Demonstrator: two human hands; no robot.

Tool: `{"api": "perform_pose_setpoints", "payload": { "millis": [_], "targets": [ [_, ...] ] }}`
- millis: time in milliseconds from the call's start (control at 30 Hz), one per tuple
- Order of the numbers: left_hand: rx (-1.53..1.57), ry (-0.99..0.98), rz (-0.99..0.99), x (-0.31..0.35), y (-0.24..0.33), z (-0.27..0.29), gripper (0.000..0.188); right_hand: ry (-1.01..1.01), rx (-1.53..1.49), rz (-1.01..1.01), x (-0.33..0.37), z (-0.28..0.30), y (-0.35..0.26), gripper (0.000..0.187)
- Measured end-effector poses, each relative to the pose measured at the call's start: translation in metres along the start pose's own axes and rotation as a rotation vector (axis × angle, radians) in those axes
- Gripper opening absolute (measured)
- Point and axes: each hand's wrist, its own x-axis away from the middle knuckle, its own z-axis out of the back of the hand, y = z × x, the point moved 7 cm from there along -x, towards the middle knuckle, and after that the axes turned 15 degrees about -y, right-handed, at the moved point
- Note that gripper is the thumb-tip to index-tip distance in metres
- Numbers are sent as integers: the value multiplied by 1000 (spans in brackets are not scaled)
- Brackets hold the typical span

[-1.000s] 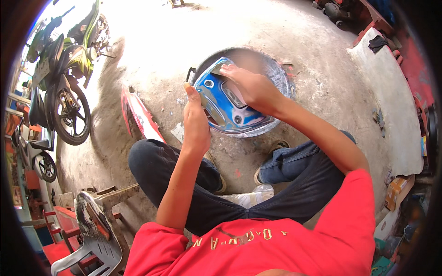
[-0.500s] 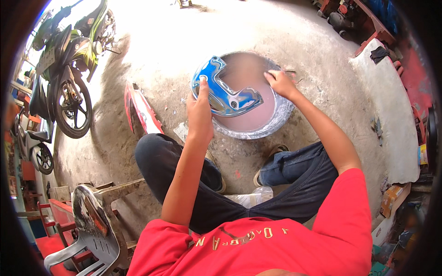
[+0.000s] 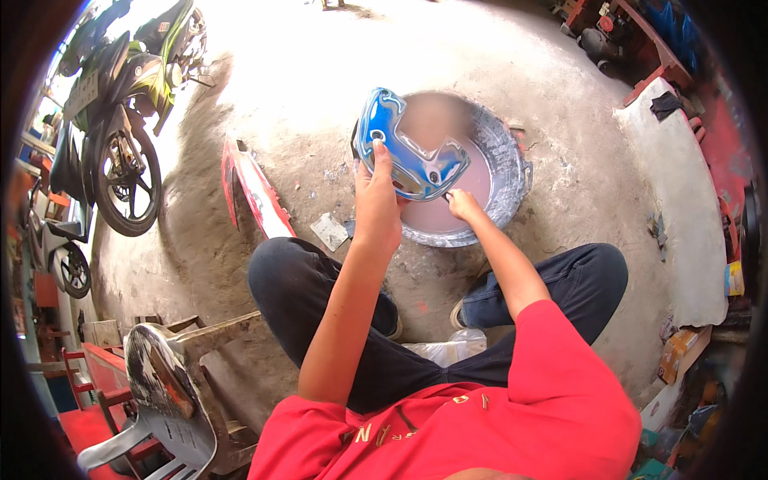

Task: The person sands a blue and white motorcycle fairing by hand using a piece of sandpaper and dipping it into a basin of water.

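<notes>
Over the round grey tub [image 3: 512,172], which holds cloudy pinkish water, I see a blue plastic vehicle body panel [image 3: 384,120]. Bare, pale bands run along its edges, and it has a few holes. My left hand [image 3: 378,196] grips its left side, thumb on the front face and fingers behind. Close against the panel's lower right edge is my right hand [image 3: 464,206], its fingers closed. A small dark bit shows at those fingertips; what it is I cannot make out.
A red and white panel [image 3: 256,188] lies on the concrete floor left of the tub. Parked motorcycles [image 3: 128,160] stand at far left. A worn plastic chair [image 3: 172,400] is at lower left. At right runs a pale low ledge [image 3: 680,216] beside clutter.
My right hand has come down and left from the tub's far right rim to the panel's lower edge. The panel, in my left hand, has shifted slightly right and tilted.
</notes>
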Motion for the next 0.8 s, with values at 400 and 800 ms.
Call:
{"api": "perform_pose_setpoints", "payload": {
  "millis": [400, 800],
  "targets": [
    [154, -129, -5, -15, -16, -20, 37, -204, -103, 72, -56, -48, 71, 38],
    [-3, 7, -7, -7, -5, 5, 40, 78, -392, 342, 56, 286, -108, 39]
  ]
}}
